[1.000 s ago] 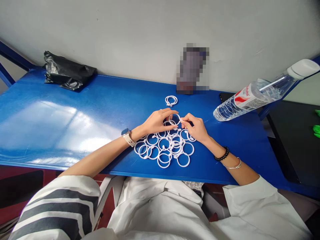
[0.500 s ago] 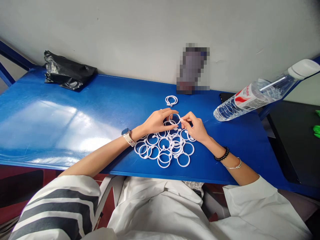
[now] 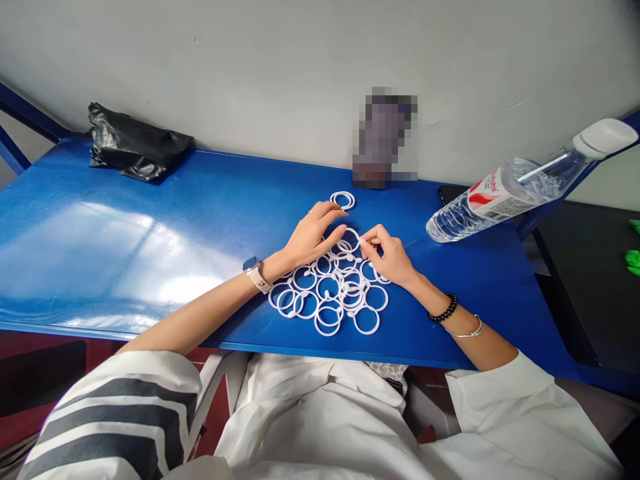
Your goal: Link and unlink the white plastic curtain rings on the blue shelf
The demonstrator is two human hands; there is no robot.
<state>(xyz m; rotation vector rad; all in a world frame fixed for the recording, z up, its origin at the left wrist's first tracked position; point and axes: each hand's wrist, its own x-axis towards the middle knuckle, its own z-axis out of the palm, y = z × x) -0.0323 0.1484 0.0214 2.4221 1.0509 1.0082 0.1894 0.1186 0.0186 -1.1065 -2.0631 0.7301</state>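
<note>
My right hand (image 3: 387,252) pinches a white plastic ring (image 3: 358,233) at the small tab on its right side, holding it above the pile. To the left of that ring, my left hand (image 3: 320,233) is open, with its thumb and fingers apart. Its fingertips reach close to a small group of white rings (image 3: 353,194) farther back; whether they touch is hard to tell. Below both hands, many similar rings lie overlapping in a loose pile (image 3: 367,332). Several have small tabs. My left hand partly hides the pile's upper left part.
The blue table (image 3: 225,220) meets a grey wall. At the back left lies a black plastic bag (image 3: 135,143). A pixelated upright object (image 3: 383,140) leans on the wall, and a water bottle (image 3: 495,197) stands right. Beyond it is a dark surface (image 3: 595,280).
My left hand has let go of the ring, and its fingers have spread and moved up toward the small group. The right hand still pinches the ring in nearly the same place.
</note>
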